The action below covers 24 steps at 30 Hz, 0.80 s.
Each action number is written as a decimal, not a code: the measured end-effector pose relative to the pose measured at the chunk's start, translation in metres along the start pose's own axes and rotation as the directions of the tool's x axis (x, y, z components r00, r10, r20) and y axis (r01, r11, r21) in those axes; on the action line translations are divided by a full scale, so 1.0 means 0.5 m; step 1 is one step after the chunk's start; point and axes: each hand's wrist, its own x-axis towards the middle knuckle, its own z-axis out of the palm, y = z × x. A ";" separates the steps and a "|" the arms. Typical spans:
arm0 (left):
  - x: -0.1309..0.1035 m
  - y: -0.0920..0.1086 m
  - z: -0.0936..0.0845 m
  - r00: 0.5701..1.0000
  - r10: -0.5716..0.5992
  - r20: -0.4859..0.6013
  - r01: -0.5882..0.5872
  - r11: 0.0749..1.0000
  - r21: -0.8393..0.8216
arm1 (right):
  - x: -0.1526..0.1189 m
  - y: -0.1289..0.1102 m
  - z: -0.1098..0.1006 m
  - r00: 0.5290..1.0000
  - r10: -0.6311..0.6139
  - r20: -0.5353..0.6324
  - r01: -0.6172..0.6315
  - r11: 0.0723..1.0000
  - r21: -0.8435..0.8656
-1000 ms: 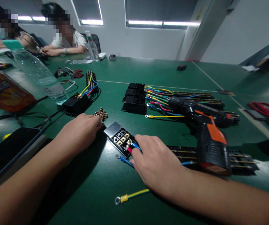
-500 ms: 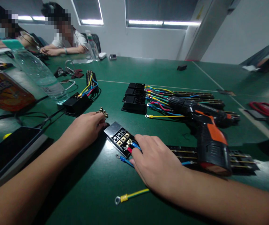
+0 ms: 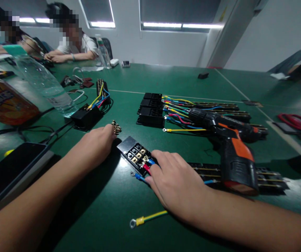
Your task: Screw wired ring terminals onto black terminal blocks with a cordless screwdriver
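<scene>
My left hand point(image 3: 100, 141) is closed, its knuckles up, beside a small pile of brass screws point(image 3: 116, 127); its fingertips are hidden, so what they pinch cannot be seen. To the right, a black terminal block point(image 3: 134, 154) lies tilted on the green table, with a red and a blue wire lug at its near end. Over that end my right hand point(image 3: 175, 178) is wrapped, thumb on the near side and fingers on the far side. A loose blue wire lug point(image 3: 137, 177) sticks out below its thumb. A yellow-green wire with a ring lug point(image 3: 140, 221) lies in front.
A black and orange cordless drill point(image 3: 234, 154) lies at right, across wired strips. Behind it stand several wired terminal blocks point(image 3: 150, 115). Another wired block point(image 3: 86, 117), a water bottle point(image 3: 45, 84), an orange package point(image 3: 6, 99) and a phone point(image 3: 11, 171) are at left. Two people sit beyond.
My left hand has shifted slightly, its fingertips now less visible beside the screws. My right hand and the terminal block are almost where they were.
</scene>
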 end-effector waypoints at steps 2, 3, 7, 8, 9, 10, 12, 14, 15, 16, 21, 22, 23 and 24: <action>-0.003 0.010 -0.013 0.998 -0.034 -0.060 0.035 0.999 0.016 | 0.000 0.000 -0.002 1.000 -0.001 0.007 0.001 1.000 0.012; -0.005 0.016 -0.020 0.993 -0.032 -0.118 0.034 0.999 0.016 | 0.000 0.000 -0.003 1.000 -0.001 0.008 0.001 1.000 0.017; -0.018 0.036 -0.044 0.943 -0.006 -0.333 0.002 1.000 -0.012 | 0.001 0.000 -0.008 1.000 0.011 0.027 -0.012 0.999 0.041; -0.021 0.040 -0.049 0.927 0.016 -0.374 -0.025 1.000 -0.018 | 0.001 -0.001 -0.009 0.999 0.014 0.034 -0.016 0.999 0.046; -0.024 0.043 -0.052 0.914 0.046 -0.402 -0.062 0.998 -0.025 | 0.002 -0.001 -0.010 0.999 0.016 0.040 -0.018 0.998 0.052; -0.027 0.046 -0.056 0.898 0.081 -0.433 -0.103 0.994 -0.028 | 0.002 -0.002 -0.011 0.999 0.017 0.043 -0.019 0.998 0.057; -0.031 0.054 -0.061 0.857 0.154 -0.493 -0.197 0.980 -0.035 | 0.003 -0.003 -0.012 0.999 0.022 0.048 -0.025 0.998 0.065; -0.035 0.064 -0.063 0.822 0.225 -0.524 -0.302 0.951 -0.066 | 0.003 -0.004 -0.013 0.998 0.036 0.042 -0.039 0.997 0.071; -0.037 0.069 -0.063 0.811 0.260 -0.524 -0.359 0.929 -0.095 | 0.003 -0.005 -0.013 0.998 0.046 0.033 -0.048 0.996 0.073; -0.039 0.074 -0.062 0.806 0.284 -0.520 -0.402 0.907 -0.128 | 0.003 -0.006 -0.014 0.998 0.057 0.025 -0.058 0.995 0.078; -0.043 0.091 -0.051 0.820 0.339 -0.462 -0.487 0.837 -0.250 | -0.001 -0.007 -0.015 0.995 0.103 -0.003 -0.101 0.984 0.147; -0.043 0.092 -0.049 0.830 0.331 -0.449 -0.477 0.838 -0.264 | -0.002 -0.007 -0.015 0.994 0.111 -0.005 -0.109 0.980 0.164; -0.042 0.093 -0.046 0.841 0.319 -0.438 -0.463 0.842 -0.276 | -0.003 -0.007 -0.015 0.993 0.119 -0.009 -0.116 0.977 0.176; -0.041 0.093 -0.045 0.850 0.302 -0.431 -0.447 0.848 -0.286 | -0.004 -0.007 -0.014 0.992 0.125 -0.012 -0.121 0.975 0.185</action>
